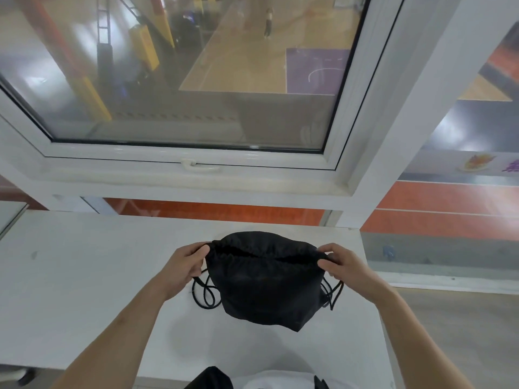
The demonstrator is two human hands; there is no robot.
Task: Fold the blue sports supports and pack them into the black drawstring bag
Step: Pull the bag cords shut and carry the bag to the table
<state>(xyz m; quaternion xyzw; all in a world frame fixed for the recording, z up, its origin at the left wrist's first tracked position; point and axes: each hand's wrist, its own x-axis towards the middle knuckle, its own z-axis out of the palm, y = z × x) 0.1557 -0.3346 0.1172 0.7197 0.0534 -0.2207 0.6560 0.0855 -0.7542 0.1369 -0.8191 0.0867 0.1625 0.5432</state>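
Black drawstring bag (266,279) sits on the white bench (84,290), centre of view, mouth at 12 o'clock and bottom hem toward 6 o'clock, nearest the person. Its long axis runs roughly 12 to 6, tilted slightly so the lower corner points toward 5 o'clock. The mouth is gathered and nearly shut; only a narrow dark slit shows along the top edge.

Left hand (184,269) is at 9 o'clock of the mouth, fingers pinched closed on the left corner of the gathered channel. Right hand (341,263) is at 3 o'clock, pinched closed on the right corner. The two grips are level with each other, opposite across the mouth's width, so both are equally near it.

Drawstring cords (205,297) loop loose on the bench at 8 o'clock of the bag; a second set hangs at 4 o'clock, under the right wrist.

Blue sports supports: none in sight on the bench. Cannot tell whether they are already inside; the bag looks somewhat full, not flat.

Judgement: the next move turns on the side-to-side line between the hands. Pulling outward along 9–3 would act on the mouth, though which way, open or closed, cannot be told.
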